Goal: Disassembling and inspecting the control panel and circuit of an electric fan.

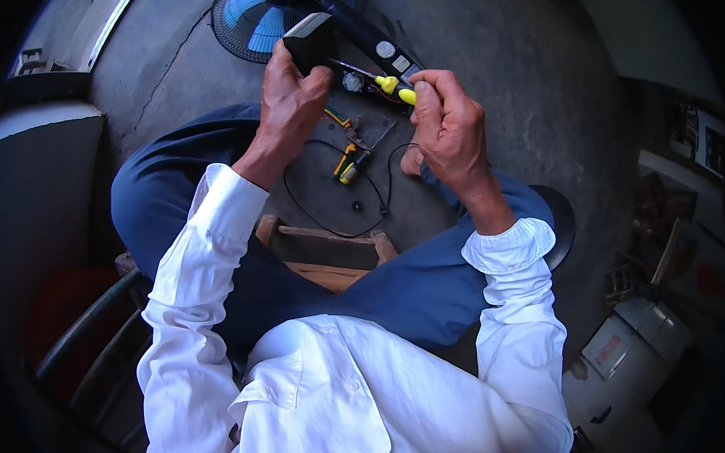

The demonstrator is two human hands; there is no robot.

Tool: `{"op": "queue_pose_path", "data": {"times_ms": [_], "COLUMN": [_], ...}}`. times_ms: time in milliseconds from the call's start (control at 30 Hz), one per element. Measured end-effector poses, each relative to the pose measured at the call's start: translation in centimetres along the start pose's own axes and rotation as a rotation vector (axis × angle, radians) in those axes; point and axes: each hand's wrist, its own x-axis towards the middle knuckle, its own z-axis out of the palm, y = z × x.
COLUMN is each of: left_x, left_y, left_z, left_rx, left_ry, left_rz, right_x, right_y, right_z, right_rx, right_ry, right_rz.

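My left hand [290, 95] is closed round a dark, box-like part [310, 45] with a pale edge. My right hand [453, 127] grips a screwdriver [387, 84] by its yellow and black handle. The screwdriver's shaft points left toward the dark part; whether its tip touches anything is hard to see. Behind both hands an electric fan lies on the floor, with blue blades [269, 33] inside a black guard and a long black body [361, 36]. Some small inner parts [353, 81] show beside that body, under the screwdriver.
Between my legs lie pliers [345, 155] with yellow and green grips, a second screwdriver [353, 169], a black cord [302, 203] and a small black round piece [357, 205]. A wooden stool frame [324, 276] is below me. A chair [89, 327] stands left, a white box-shaped object [631, 339] lower right.
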Motion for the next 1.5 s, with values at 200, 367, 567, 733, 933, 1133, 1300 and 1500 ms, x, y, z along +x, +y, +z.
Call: {"op": "queue_pose_path", "data": {"times_ms": [200, 367, 567, 733, 933, 1133, 1300, 1500], "left_x": [0.2, 0.9, 0.6, 0.5, 0.4, 0.9, 1.3, 0.4], "left_y": [-0.6, -1.6, -1.4, -1.6, -0.2, -1.1, -0.7, -0.1], "left_z": [-0.4, -0.2, -0.1, -0.5, -0.6, -1.1, -0.8, -0.3], "left_rx": [0.227, 0.126, 0.072, 0.139, 0.184, 0.208, 0.068, -0.501], "left_ry": [-0.027, 0.004, -0.026, -0.069, -0.044, -0.079, -0.065, -0.298], "left_rz": [0.146, 0.035, -0.073, 0.043, 0.132, 0.205, -0.038, -0.209], "right_x": [0.3, -0.3, -0.2, -0.4, -1.1, 0.7, 0.6, -0.4], "right_y": [0.2, 0.1, -0.5, -0.3, -0.3, -0.2, 1.4, 0.8], "right_z": [-0.8, -0.3, -0.7, -0.3, 0.3, -1.8, -4.2, -1.7], "right_rx": [0.458, 0.249, -0.059, -0.036, 0.337, 1.181, 1.217, 0.477], "right_ry": [-0.147, -0.029, -0.048, -0.023, -0.027, -0.549, -0.660, -0.280], "right_rz": [0.801, 0.231, -0.051, 0.050, 0.544, 1.226, 1.034, 0.694]}}
